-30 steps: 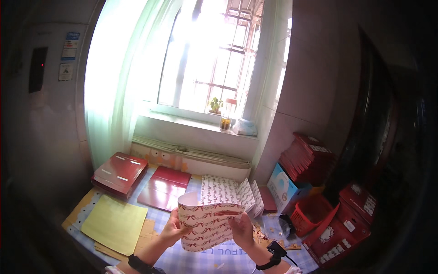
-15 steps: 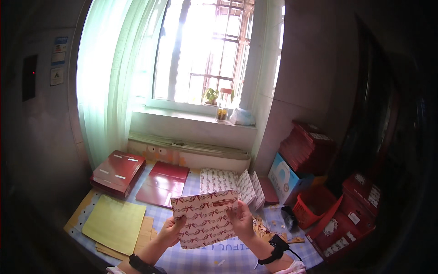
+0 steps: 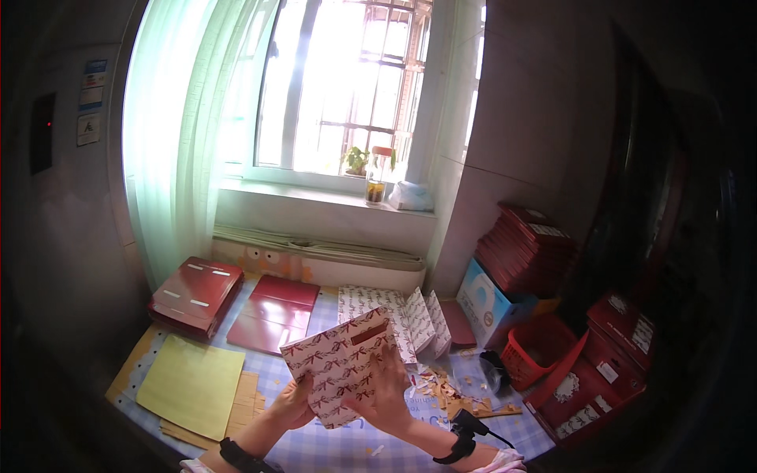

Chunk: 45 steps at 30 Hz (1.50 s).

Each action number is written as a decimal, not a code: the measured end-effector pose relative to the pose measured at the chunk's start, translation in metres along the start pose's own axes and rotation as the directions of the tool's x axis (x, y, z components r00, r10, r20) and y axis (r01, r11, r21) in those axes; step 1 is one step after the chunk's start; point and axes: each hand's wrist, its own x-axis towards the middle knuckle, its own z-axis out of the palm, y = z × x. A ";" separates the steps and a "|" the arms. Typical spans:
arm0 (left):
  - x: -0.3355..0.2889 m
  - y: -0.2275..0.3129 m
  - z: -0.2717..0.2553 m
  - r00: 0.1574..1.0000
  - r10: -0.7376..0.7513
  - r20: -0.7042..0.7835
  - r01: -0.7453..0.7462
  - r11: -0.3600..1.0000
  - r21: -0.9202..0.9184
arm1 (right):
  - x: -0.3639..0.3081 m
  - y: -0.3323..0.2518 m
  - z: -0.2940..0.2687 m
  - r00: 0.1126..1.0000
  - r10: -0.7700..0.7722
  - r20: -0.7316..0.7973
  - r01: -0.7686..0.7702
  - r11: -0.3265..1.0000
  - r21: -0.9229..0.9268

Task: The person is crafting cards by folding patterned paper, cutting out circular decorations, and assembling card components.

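A folded white card (image 3: 327, 366) with a red bow-and-garland pattern is held tilted above the table. My left hand (image 3: 293, 402) grips its lower left edge, thumb in front and fingers hidden behind. My right hand (image 3: 386, 394) lies over the front of its right side, fingers stretched upward and thumb apart. A dark red rectangle (image 3: 371, 332) shows near the card's top right corner; I cannot tell whether it is a cut-out. Behind it, more cards of the same pattern (image 3: 371, 301) lie and stand folded on the table.
Red folders (image 3: 197, 293) and a single red folder (image 3: 274, 311) lie left, behind a yellow sheet (image 3: 192, 382). Paper scraps (image 3: 441, 390) litter the checked tablecloth (image 3: 331, 445). Rightward are a red basket (image 3: 540, 355), a blue-white box (image 3: 487, 299), stacked red packages (image 3: 524, 252) and red boxes (image 3: 595, 386).
The card has tilted, its right side rising. My right hand has shifted from its right edge onto its front. The bordered white label area now appears as a dark red rectangle.
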 end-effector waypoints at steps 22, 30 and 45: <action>-0.003 -0.014 -0.012 0.999 0.050 0.000 -0.041 0.811 0.583 | -0.011 -0.020 -0.006 0.991 0.103 0.085 -0.133 0.794 0.593; -0.003 0.000 0.005 0.669 0.673 0.316 -0.332 -0.110 0.937 | 0.011 -0.010 -0.040 0.994 -0.092 0.065 0.078 0.980 0.185; -0.011 0.008 0.011 0.853 0.515 0.081 -0.314 0.383 0.869 | 0.021 -0.003 -0.063 0.926 -0.125 0.357 0.128 0.992 0.015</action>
